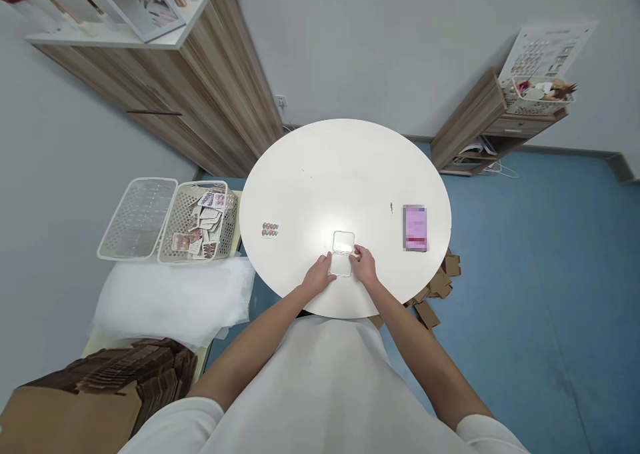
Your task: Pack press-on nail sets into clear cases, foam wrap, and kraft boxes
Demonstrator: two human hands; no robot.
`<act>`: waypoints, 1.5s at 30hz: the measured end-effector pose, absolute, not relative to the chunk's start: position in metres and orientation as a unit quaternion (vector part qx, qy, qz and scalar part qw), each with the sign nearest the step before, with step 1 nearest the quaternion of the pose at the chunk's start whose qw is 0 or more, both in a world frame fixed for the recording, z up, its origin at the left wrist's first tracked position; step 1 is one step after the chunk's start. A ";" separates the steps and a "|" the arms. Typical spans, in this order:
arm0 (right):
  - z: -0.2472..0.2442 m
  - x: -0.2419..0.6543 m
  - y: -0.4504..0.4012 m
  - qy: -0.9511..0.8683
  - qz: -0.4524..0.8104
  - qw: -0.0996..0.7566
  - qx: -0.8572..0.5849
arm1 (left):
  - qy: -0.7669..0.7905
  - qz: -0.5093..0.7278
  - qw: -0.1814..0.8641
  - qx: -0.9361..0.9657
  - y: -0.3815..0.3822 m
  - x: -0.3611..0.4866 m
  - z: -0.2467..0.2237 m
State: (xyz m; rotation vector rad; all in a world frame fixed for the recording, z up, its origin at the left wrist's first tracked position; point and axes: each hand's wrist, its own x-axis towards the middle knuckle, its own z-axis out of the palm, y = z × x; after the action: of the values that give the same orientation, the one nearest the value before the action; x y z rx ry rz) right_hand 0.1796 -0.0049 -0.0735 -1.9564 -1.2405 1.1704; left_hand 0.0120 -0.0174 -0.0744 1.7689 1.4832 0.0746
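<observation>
A small clear plastic case [342,265] lies unfolded on the white table, its two square halves joined by a hinge across the middle. My left hand [319,275] grips the left edge of the nearer half, fingers bent. On the opposite side my right hand [365,265] holds the case by its right edge, close to the hinge. The far half [343,241] reflects light, and I see nothing inside either half. Further left on the table rests a card of press-on nails [270,230] in two rows.
A pixelated purple item [415,228] lies at the right of the round table [350,154]. Left of the table, an open white basket [170,231] holds nail cards, beside white plastic bags [175,297] and stacked cardboard [75,407]. Cabinets [230,67] stand behind; cardboard pieces [440,282] lie on the floor.
</observation>
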 end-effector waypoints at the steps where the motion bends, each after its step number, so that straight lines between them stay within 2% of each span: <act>1: -0.072 0.180 -0.006 -0.461 0.434 0.267 -0.726 | 0.590 0.032 0.404 0.698 -0.019 0.013 -0.074; 11: -0.064 0.182 -0.050 -0.427 0.509 0.232 -0.711 | 0.640 0.153 0.501 0.563 -0.044 0.019 -0.075; 24: -0.056 0.179 -0.039 -0.439 0.484 0.242 -0.717 | 0.648 0.177 0.513 0.534 -0.033 0.023 -0.068; 27: -0.048 0.173 -0.041 -0.459 0.433 0.287 -0.720 | 0.647 0.198 0.496 0.545 -0.034 0.006 -0.064; 30: -0.041 0.150 -0.032 -0.516 0.413 0.301 -0.687 | 0.654 0.247 0.425 0.576 -0.028 -0.033 -0.058; 33: -0.041 0.113 -0.010 -0.582 0.427 0.263 -0.640 | 0.679 0.279 0.318 0.600 -0.011 -0.089 -0.053; 36: -0.044 0.073 0.016 -0.642 0.430 0.200 -0.603 | 0.690 0.243 0.259 0.630 0.013 -0.146 -0.054; 39: -0.052 0.039 0.040 -0.701 0.413 0.146 -0.563 | 0.683 0.188 0.269 0.652 0.038 -0.186 -0.061; 45: -0.071 -0.006 0.073 -0.696 0.378 0.122 -0.598 | 0.645 0.125 0.317 0.684 0.073 -0.209 -0.076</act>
State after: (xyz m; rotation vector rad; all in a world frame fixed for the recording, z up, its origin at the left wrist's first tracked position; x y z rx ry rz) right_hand -0.0059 0.0735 -0.0706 -1.7441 -2.0320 1.1047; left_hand -0.2086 0.0728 -0.0761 1.7999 1.6981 0.3302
